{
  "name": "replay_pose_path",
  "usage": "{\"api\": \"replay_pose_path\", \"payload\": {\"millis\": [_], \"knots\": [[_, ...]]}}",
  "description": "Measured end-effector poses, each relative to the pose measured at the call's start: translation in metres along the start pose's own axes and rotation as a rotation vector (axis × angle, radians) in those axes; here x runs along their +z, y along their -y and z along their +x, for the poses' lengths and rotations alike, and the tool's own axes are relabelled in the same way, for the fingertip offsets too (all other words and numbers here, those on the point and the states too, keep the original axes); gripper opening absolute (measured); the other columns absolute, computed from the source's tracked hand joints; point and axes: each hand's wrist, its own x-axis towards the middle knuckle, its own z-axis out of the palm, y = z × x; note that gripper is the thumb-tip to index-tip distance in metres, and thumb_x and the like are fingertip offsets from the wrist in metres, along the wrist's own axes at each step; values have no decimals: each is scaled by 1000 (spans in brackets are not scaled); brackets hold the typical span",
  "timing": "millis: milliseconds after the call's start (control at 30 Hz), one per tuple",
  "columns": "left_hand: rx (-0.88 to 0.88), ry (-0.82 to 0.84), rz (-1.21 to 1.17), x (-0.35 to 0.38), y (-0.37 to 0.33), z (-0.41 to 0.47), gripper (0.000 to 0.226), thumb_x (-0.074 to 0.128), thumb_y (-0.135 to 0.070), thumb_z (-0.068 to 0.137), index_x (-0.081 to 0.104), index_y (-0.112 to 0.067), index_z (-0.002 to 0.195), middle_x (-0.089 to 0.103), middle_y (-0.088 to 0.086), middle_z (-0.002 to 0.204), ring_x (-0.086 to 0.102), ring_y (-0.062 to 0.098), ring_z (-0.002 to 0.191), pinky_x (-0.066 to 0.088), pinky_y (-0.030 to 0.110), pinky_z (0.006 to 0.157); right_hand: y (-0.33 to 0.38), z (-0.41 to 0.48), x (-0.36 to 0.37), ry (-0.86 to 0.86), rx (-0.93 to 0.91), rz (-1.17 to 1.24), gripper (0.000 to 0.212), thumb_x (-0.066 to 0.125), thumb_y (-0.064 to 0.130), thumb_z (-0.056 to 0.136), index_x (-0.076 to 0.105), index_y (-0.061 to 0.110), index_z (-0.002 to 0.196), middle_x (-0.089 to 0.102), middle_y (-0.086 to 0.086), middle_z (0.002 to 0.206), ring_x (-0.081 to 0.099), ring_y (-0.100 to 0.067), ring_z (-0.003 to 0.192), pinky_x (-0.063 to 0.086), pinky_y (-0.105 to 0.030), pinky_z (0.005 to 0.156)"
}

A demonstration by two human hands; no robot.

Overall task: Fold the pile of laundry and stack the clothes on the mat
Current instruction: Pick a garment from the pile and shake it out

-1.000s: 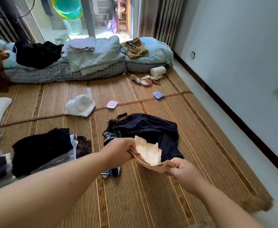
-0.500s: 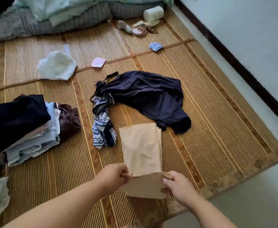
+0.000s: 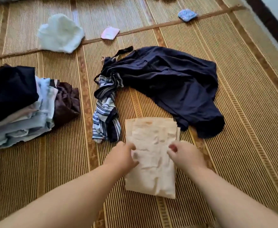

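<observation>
Both hands, left hand and right hand, pinch the beige cloth near the mat's front edge; best to square its corners before creasing.

Single head-worn view, looking steeply down and forward at the mat. Close in; both forearms enter from the near edge.

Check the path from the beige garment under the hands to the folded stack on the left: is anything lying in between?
Nothing visible blocks it. Bare mat lies between the beige garment and the folded stack. The striped garment sits just beyond that line, touching the beige garment's far left corner.
</observation>
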Motion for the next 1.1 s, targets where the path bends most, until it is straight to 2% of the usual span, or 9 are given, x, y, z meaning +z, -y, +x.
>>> {"api": "replay_pose_path", "payload": {"millis": [100,167,300,433,600,767,900,1000,1100], "knots": [[411,-92,291,42,16,-24,36,64,-57,76,63,-36,105,50,-10,104,50,16,100,46,27,84,-14,-36,38,171,-355,-145,34,51,55,86,64,31,105,60,11,102,57,-11,93,50,-26,79],[572,20,482,60,25,-36,51,62,-56,74,55,-37,121,48,-4,124,43,22,117,42,37,96,-23,-60,57,220,-459,-295,50,54,65,70,66,33,106,61,9,104,60,-13,94,53,-33,83],[461,227,649,76,44,-42,71,51,-29,92,9,-34,149,16,3,155,15,29,143,25,48,110,-28,-82,81,-5,-459,-317,61,93,34,31,78,22,90,73,3,93,71,-15,82,59,-35,64],[396,155,590,65,35,-37,39,47,-23,97,49,-28,136,51,-4,135,51,20,118,45,37,98,-31,-77,69,16,-435,-148,32,91,25,43,78,24,72,73,12,83,68,-8,77,57,-22,67],[195,434,208,55,33,-52,22,55,-32,85,72,-28,98,67,-12,89,64,10,85,56,28,79,-17,-70,27,584,-78,136,14,51,36,77,62,31,69,59,17,68,56,0,64,39,-11,50],[30,152,-472,21,34,-56,15,57,-25,85,66,-33,77,68,-15,80,64,1,77,53,17,63,-10,-57,-2,351,142,539,22,49,32,94,65,38,80,66,15,82,59,1,76,44,-17,62],[-107,-198,-697,9,20,-32,31,57,-40,93,54,-35,123,58,-17,121,59,-1,97,52,15,68,1,-28,0,-77,380,685,35,50,36,98,52,29,132,59,15,111,52,-2,92,37,-16,62],[-331,-153,-619,19,20,-16,76,59,-54,88,28,-22,150,39,4,150,43,25,133,43,44,102,8,-15,18,-1,519,585,59,58,38,94,38,19,146,56,-4,133,53,-13,100,41,-21,62],[-551,-51,-561,34,25,-13,85,60,-64,82,33,-14,145,47,9,139,50,29,122,46,41,97,14,-10,40,77,528,369,79,70,50,79,38,18,144,50,-9,132,51,-25,114,47,-37,91]]}}
